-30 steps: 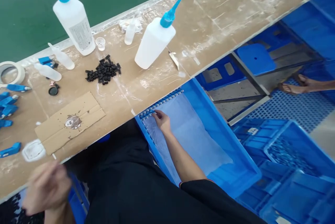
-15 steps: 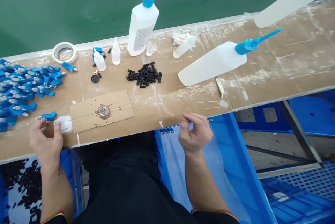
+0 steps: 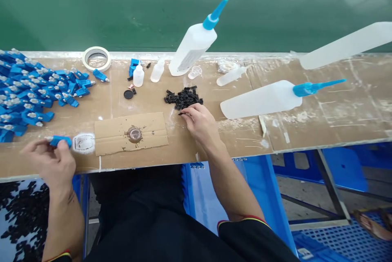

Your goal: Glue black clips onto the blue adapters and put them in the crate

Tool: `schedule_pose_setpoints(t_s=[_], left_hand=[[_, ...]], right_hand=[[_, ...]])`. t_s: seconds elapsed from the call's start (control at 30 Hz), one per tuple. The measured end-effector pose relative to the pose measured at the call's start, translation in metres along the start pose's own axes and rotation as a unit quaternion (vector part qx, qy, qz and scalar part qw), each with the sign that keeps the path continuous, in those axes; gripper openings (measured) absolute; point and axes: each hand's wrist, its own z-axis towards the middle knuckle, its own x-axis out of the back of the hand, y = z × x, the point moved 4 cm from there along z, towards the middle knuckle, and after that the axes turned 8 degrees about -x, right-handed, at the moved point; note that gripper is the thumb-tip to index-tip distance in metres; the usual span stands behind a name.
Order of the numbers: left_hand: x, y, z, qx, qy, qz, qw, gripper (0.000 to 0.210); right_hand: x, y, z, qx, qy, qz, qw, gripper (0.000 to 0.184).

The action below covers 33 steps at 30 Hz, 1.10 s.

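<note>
Holds a small blue part (image 3: pixel 61 141) in the left hand (image 3: pixel 50 162), thumb and fingertips closed on it just above the near edge of the bench (image 3: pixel 306 131), beside a little white tray (image 3: pixel 83 142). Reaches with the right hand (image 3: pixel 199 125) to the near side of the pile of black pieces (image 3: pixel 183 97), fingers curled and tips drawn together on one black piece (image 3: pixel 181 113) that lies right at the pile's edge. Looks like the picking-up stage: one part in each hand, not yet brought together. Calls for a fine pinch and a clean lift, so as not to drag neighbouring pieces out of the pile. Between the two hands, lies open across a flat sheet of cardboard (image 3: pixel 147 131) with a shiny blob of glue (image 3: pixel 134 134) in the middle; best kept clear of that with fingers and parts. Further left, crowds up with a heap of blue parts (image 3: pixel 27 90); behind, with small dropper bottles (image 3: pixel 139 76), a tape roll (image 3: pixel 96 58) and a tall squeeze bottle (image 3: pixel 192 45). Just right of the pile, has a squeeze bottle on its side (image 3: pixel 260 100) near the wrist. Leaves little margin at the front edge, with a blue bin (image 3: pixel 260 188) below it.
</note>
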Motion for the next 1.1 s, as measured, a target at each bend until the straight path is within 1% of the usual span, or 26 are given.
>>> schedule_pose_setpoints(t_s=[0.03,0.07,0.1,0.13,0.17,0.2,0.23,0.27,0.3,0.33,0.37,0.43,0.47,0.53,0.57,0.6,0.63,0.67,0.73,0.77,0.83,0.9,0.93,0.97,1.0,1.1], left_hand=[[0.003,0.008,-0.005,0.015,0.026,-0.090,0.995,0.053],[0.005,0.016,-0.012,0.049,0.039,-0.181,0.982,0.056],[0.004,0.024,-0.020,0.099,0.016,-0.262,0.960,0.058],[-0.001,0.034,-0.030,0.151,-0.037,-0.333,0.930,0.056],[-0.008,0.045,-0.041,0.188,-0.109,-0.396,0.892,0.051],[-0.016,0.059,-0.054,0.206,-0.190,-0.446,0.850,0.044],[-0.024,0.072,-0.066,0.205,-0.259,-0.474,0.816,0.036],[-0.032,0.083,-0.076,0.179,-0.308,-0.487,0.797,0.030],[-0.040,0.093,-0.083,0.137,-0.338,-0.484,0.795,0.026],[-0.048,0.100,-0.089,0.094,-0.352,-0.451,0.815,0.022],[-0.055,0.106,-0.093,0.050,-0.359,-0.420,0.832,0.024],[-0.066,0.114,-0.094,-0.037,-0.339,-0.372,0.863,0.030],[-0.068,0.117,-0.094,-0.078,-0.324,-0.358,0.872,0.030],[-0.069,0.120,-0.092,-0.144,-0.296,-0.343,0.880,0.024],[-0.068,0.120,-0.091,-0.163,-0.290,-0.339,0.880,0.020],[-0.066,0.119,-0.091,-0.168,-0.288,-0.338,0.880,0.016],[-0.064,0.116,-0.091,-0.158,-0.289,-0.339,0.881,0.013],[-0.062,0.112,-0.092,-0.133,-0.292,-0.343,0.883,0.010],[-0.059,0.103,-0.095,-0.054,-0.302,-0.359,0.882,0.004],[-0.058,0.098,-0.096,-0.010,-0.308,-0.371,0.876,0.002],[-0.057,0.087,-0.101,0.073,-0.322,-0.398,0.856,0.014],[-0.057,0.078,-0.106,0.139,-0.331,-0.421,0.833,0.026],[-0.057,0.073,-0.109,0.167,-0.330,-0.433,0.822,0.029],[-0.058,0.070,-0.111,0.194,-0.325,-0.446,0.811,0.030],[-0.058,0.066,-0.114,0.223,-0.315,-0.462,0.798,0.030],[-0.061,0.062,-0.124,0.324,-0.263,-0.510,0.752,0.032]], right_hand=[[0.005,-0.007,-0.005,0.027,0.025,0.014,0.999,0.019],[0.010,-0.016,-0.011,0.060,0.055,0.031,0.996,0.017],[0.014,-0.027,-0.018,0.095,0.085,0.054,0.990,0.016],[0.018,-0.039,-0.027,0.129,0.112,0.081,0.982,0.018],[0.020,-0.051,-0.035,0.158,0.134,0.110,0.972,0.022],[0.022,-0.062,-0.043,0.177,0.154,0.138,0.962,0.027],[0.024,-0.073,-0.051,0.187,0.172,0.164,0.953,0.030],[0.024,-0.082,-0.057,0.189,0.191,0.187,0.945,0.032],[0.025,-0.091,-0.063,0.186,0.206,0.208,0.938,0.032],[0.025,-0.098,-0.067,0.183,0.218,0.228,0.931,0.032],[0.026,-0.104,-0.070,0.182,0.222,0.249,0.925,0.031],[0.025,-0.114,-0.073,0.192,0.205,0.287,0.916,0.028],[0.024,-0.118,-0.074,0.199,0.189,0.304,0.912,0.026],[0.022,-0.123,-0.074,0.211,0.157,0.334,0.905,0.025],[0.020,-0.125,-0.074,0.215,0.142,0.348,0.901,0.025],[0.017,-0.127,-0.074,0.219,0.126,0.360,0.898,0.026],[0.014,-0.129,-0.074,0.220,0.110,0.371,0.895,0.027],[0.012,-0.132,-0.074,0.218,0.099,0.380,0.894,0.027],[0.007,-0.137,-0.074,0.209,0.077,0.389,0.894,0.028],[0.005,-0.139,-0.072,0.207,0.060,0.390,0.895,0.028],[0.001,-0.145,-0.069,0.219,0.004,0.385,0.897,0.026],[-0.003,-0.152,-0.066,0.248,-0.070,0.372,0.892,0.023],[-0.004,-0.154,-0.065,0.258,-0.096,0.367,0.889,0.022],[-0.006,-0.155,-0.063,0.260,-0.108,0.366,0.887,0.021],[-0.006,-0.155,-0.062,0.254,-0.103,0.369,0.888,0.022],[-0.007,-0.155,-0.063,0.239,-0.049,0.376,0.894,0.031]])
